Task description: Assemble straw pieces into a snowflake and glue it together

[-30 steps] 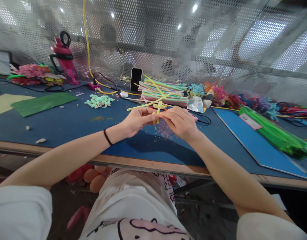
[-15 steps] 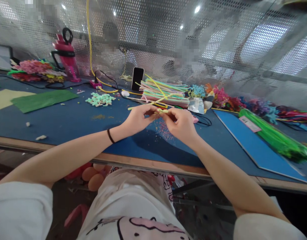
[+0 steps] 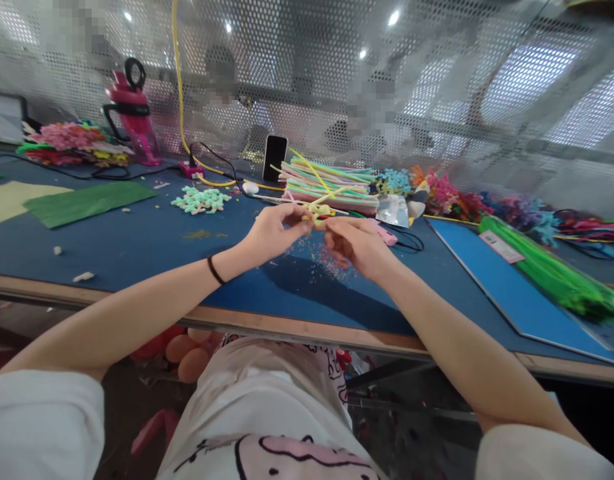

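Note:
My left hand (image 3: 275,232) pinches a small pale yellow pipe cleaner piece (image 3: 317,211) between thumb and forefinger. The piece is bent into loops, and its lower part is partly covered by fingertips. From the other side my right hand (image 3: 359,241) has its forefinger and thumb at the piece's edge, the other fingers curled loosely below. Just behind my hands lies a bundle of pastel pipe cleaners (image 3: 331,183), with a few yellow ones across the top. Colourful fuzz bits (image 3: 311,263) are scattered on the blue table under my hands.
To the left is a pile of mint-green twisted pieces (image 3: 201,199), beside green felt (image 3: 91,202). A phone (image 3: 275,159) and a pink bottle (image 3: 134,117) stand at the back. A blue board (image 3: 507,287) carries packaged green pipe cleaners (image 3: 551,270) on the right. A pink tool (image 3: 385,232) lies near my right hand.
My right fingers have shifted and loosened at the yellow piece, which now shows more of its loops above the fingertips. The yellow end that stuck out past my left hand is largely out of sight.

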`<state>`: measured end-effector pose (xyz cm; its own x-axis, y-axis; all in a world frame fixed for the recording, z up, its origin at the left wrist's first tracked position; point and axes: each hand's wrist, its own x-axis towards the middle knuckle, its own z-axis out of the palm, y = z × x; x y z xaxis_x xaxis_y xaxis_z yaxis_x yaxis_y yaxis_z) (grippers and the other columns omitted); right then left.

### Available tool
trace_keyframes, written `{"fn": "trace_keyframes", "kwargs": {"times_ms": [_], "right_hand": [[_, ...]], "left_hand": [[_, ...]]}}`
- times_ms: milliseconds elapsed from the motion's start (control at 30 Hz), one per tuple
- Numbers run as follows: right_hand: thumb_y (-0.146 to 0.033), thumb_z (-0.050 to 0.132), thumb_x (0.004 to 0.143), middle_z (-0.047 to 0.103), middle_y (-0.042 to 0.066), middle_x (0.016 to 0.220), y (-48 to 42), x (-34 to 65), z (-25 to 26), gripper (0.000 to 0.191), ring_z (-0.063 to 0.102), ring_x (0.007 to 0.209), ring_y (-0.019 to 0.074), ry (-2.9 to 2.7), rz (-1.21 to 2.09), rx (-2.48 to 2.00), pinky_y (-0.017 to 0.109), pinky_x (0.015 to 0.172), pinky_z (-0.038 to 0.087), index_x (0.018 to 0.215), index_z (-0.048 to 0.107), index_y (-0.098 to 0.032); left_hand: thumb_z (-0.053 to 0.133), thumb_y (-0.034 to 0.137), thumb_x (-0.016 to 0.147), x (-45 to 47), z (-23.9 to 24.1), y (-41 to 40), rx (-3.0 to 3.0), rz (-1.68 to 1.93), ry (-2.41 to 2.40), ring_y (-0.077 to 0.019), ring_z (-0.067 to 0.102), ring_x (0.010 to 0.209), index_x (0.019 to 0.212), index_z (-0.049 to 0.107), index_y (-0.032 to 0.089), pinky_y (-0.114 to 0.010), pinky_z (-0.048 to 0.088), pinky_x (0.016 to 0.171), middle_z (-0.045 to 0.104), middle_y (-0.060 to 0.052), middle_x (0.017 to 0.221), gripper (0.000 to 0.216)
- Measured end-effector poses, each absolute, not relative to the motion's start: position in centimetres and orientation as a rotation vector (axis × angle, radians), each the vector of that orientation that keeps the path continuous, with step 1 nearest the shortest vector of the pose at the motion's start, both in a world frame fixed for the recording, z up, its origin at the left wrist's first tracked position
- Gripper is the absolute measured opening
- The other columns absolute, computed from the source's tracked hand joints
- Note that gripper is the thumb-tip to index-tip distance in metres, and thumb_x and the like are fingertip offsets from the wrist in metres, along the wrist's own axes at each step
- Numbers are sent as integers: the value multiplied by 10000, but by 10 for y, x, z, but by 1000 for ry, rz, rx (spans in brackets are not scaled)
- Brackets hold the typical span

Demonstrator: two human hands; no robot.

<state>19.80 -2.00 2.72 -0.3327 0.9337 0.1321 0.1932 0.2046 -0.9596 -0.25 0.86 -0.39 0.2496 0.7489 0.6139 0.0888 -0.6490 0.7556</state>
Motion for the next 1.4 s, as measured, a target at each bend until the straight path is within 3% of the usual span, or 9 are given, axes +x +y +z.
{"fn": "trace_keyframes", "kwargs": {"times_ms": [67, 167, 333, 500, 667, 767, 933, 1167, 1400], "right_hand": [[-402, 567, 929, 638, 25, 736, -18, 200, 20, 303, 532, 542, 130, -2009, 519, -1043, 261, 500, 356, 1100, 654, -167], [-364, 511, 986, 752, 92, 914, -13, 206, 15, 304, 650, 733, 180, -2304, -312, -961, 284, 579, 336, 1125, 688, -161], [-315, 404, 1051, 748, 67, 824, -10, 211, 16, 351, 629, 680, 156, -2403, -746, -845, 313, 550, 243, 960, 706, -161], [-268, 474, 946, 634, 29, 661, -18, 200, 15, 248, 495, 564, 124, -2258, -248, -875, 281, 551, 299, 760, 608, -173], [-241, 518, 815, 348, -71, 484, -22, 183, 21, 188, 249, 405, 74, -1717, 992, -1187, 241, 409, 210, 633, 489, -206], [-202, 512, 766, 280, -104, 459, -19, 181, 23, 124, 141, 362, 53, -1341, 1548, -1238, 219, 352, 129, 643, 496, -200], [-339, 634, 841, 396, -74, 515, -19, 185, 18, 226, 263, 369, 39, -1299, 1491, -1104, 188, 350, 170, 698, 573, -174], [-488, 766, 780, 600, 13, 607, -22, 184, 14, 338, 468, 453, 83, -1579, 1102, -1181, 218, 374, 305, 725, 695, -162], [-464, 774, 799, 582, 0, 541, -17, 191, 14, 325, 464, 408, 81, -1718, 1003, -1258, 218, 371, 322, 709, 706, -160]], "left_hand": [[756, 346, 780, -3, -5, 13, 1683, 1309, 767, -117, 627, 740, 896, 726, 133, -257, 489, 728, 744, -45, 849, 244], [819, 377, 690, -3, -4, 13, 1492, 1098, 772, -88, 543, 651, 803, 734, 135, -247, 416, 648, 694, -19, 744, 280], [867, 408, 615, -1, 0, 3, 1363, 902, 764, -95, 531, 656, 773, 730, 141, -262, 383, 650, 680, -26, 736, 339], [859, 422, 637, 5, -2, -2, 1413, 1029, 759, -86, 484, 644, 773, 697, 147, -262, 343, 631, 641, 2, 724, 348], [827, 432, 682, 12, -7, -4, 1480, 1148, 719, -104, 531, 709, 790, 673, 142, -280, 408, 724, 647, -2, 760, 346], [822, 403, 696, 13, -8, -3, 1485, 1151, 725, -108, 552, 719, 804, 667, 140, -285, 431, 748, 654, -1, 755, 324], [783, 339, 763, 10, -8, -2, 1410, 1139, 767, -86, 560, 685, 835, 659, 146, -262, 440, 698, 662, 6, 774, 240], [760, 239, 786, 8, -5, -1, 1303, 1136, 637, -113, 674, 782, 852, 636, 145, -305, 536, 851, 706, -15, 824, 169], [822, 417, 733, 0, -5, 9, 1442, 1075, 873, -105, 599, 681, 839, 726, 167, -247, 464, 637, 694, -17, 765, 289]]}}
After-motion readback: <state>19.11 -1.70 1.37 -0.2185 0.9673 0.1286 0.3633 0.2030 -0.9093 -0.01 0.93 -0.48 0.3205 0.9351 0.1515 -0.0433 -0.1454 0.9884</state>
